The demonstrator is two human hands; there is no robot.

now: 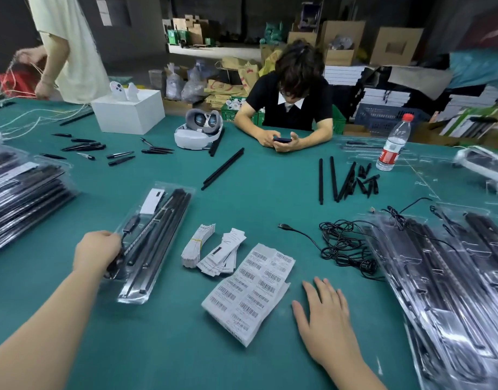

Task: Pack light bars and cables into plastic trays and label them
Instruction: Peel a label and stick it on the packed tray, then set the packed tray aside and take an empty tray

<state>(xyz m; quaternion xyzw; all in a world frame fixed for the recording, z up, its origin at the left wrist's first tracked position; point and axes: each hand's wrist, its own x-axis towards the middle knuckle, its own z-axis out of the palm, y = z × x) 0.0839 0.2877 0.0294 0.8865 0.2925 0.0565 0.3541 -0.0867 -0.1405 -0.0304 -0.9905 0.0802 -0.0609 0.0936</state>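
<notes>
Left hand [97, 253] gripped the packed plastic tray [155, 243] at its near-left edge, right hand [322, 313] lay flat, fingers apart, on the counter [169, 347] beside the barcode label sheet [249, 291] to its left; best keep the tray pinned and peel one label.

- A clear plastic tray [155, 243] lies on the green table, with black light bars [169, 220] inside.
- Black cables [343, 246] lie in a tangle.
- Barcode labels [250, 291] lie flat.
</notes>
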